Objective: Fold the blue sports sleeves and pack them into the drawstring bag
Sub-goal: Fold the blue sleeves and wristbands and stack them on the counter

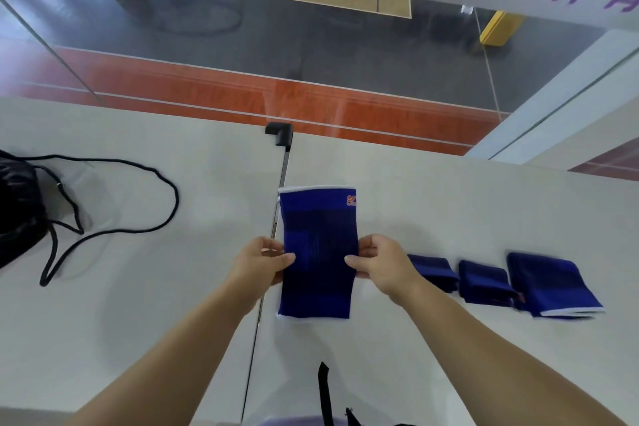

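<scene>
A blue sports sleeve (pixel 318 252) with white hems and a small orange logo is stretched out flat, lengthwise, over the white table (pixel 138 287). My left hand (pixel 262 261) pinches its left edge at mid-length, and my right hand (pixel 377 261) pinches its right edge opposite. Three folded blue sleeves lie in a row to the right: a small one (pixel 435 270), a middle one (pixel 484 282) and a larger one (pixel 553 284). The black drawstring bag (pixel 17 211) sits at the far left edge, its black cord (pixel 145 228) looped loosely across the table.
A seam (pixel 273 242) between two tabletops runs under the sleeve, ending at a black clamp (pixel 280 135) on the far edge. Beyond the table, glass looks down on a gym floor. A black strap (pixel 325 391) hangs near my body.
</scene>
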`<state>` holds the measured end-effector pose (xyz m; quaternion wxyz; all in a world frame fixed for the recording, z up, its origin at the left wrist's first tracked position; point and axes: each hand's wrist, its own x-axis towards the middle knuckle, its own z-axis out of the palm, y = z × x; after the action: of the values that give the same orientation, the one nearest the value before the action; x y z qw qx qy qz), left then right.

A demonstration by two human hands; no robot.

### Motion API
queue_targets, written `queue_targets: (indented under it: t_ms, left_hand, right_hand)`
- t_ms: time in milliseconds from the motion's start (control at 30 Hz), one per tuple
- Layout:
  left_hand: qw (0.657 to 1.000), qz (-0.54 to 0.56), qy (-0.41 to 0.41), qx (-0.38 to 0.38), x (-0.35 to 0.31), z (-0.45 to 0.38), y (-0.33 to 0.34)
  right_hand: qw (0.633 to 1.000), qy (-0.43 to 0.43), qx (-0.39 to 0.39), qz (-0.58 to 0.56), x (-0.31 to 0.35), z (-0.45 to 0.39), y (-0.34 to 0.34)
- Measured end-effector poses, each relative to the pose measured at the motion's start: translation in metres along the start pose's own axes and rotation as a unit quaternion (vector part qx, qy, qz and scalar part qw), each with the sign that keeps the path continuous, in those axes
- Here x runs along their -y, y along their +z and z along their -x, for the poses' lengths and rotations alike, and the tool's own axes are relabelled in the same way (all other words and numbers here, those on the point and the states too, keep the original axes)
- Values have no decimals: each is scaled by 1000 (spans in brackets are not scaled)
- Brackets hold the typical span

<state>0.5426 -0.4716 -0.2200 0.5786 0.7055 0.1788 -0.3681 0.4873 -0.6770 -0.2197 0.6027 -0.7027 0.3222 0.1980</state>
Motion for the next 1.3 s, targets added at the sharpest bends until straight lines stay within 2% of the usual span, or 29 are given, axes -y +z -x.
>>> queue_targets:
  t_ms: [67, 133, 233, 333, 467, 533, 633, 700, 800, 967, 1133, 1200, 1300]
  left_hand:
    - [998, 43, 39, 15, -10, 5, -4]
    - [996, 25, 85, 25, -19, 10, -5]
    - [986, -72, 147, 20, -30, 14, 0]
    - [970, -156, 187, 6, -39, 20, 7]
    - [932, -270, 238, -33, -49, 28, 15]
    - [917, -290, 269, -47, -51, 29, 18]
    - [918, -286, 273, -29, -52, 27, 18]
    - [912, -301, 278, 10, -51, 26, 18]
    - [927, -275, 249, 61, -48, 25, 19]
    - [942, -252, 205, 87, -36, 20, 30]
    - [944, -243, 204, 94, -31, 23, 48]
    - [942, -249, 197, 112, -31, 23, 57]
    - [938, -244, 191, 155, -32, 21, 77]
  right_hand:
    - [997, -29, -5, -67, 8, 8, -6]
    - [995, -72, -16, -72, 15, 16, -11]
    - [990, -134, -28, 28, 26, 28, -12]
    - [979, -160, -49, 116, 35, 35, -11]
    - [947, -193, -101, 236, 41, 38, -11]
    - [933, -216, -109, 266, 43, 40, -15]
    - [932, -220, -110, 265, 40, 41, -24]
    - [947, -206, -68, 237, 37, 43, -30]
    - [976, -155, -7, 153, 32, 49, -36]
    - [984, -129, -25, 123, 19, 52, -36]
    - [991, -113, -34, 65, 1, 59, -45]
    - [993, -109, -24, 46, -8, 64, -55]
    - [991, -115, -54, 34, -18, 73, -75]
